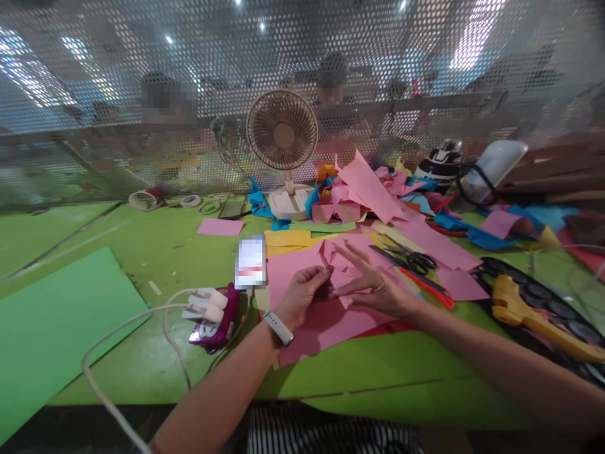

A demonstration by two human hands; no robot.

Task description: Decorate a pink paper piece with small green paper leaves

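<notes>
My left hand (301,295), with a white band on its wrist, is closed in a pinch on a folded piece of pink paper (327,254). The folded piece stands up in creased points above the fingertips. My right hand (375,285) is beside it with fingers spread and stretched toward the paper; whether they touch it I cannot tell. Both hands are over large pink sheets (307,340) lying on the green table. Black scissors (416,257) and a red-orange cutter (432,290) lie right of my right hand.
A phone (250,260) and a purple power strip (218,318) with cables lie left. A fan (283,132) stands behind, beside heaped coloured paper (366,183). On the right are a yellow glue gun (520,304) and a bottle (439,165). Green card (70,328) covers the left side.
</notes>
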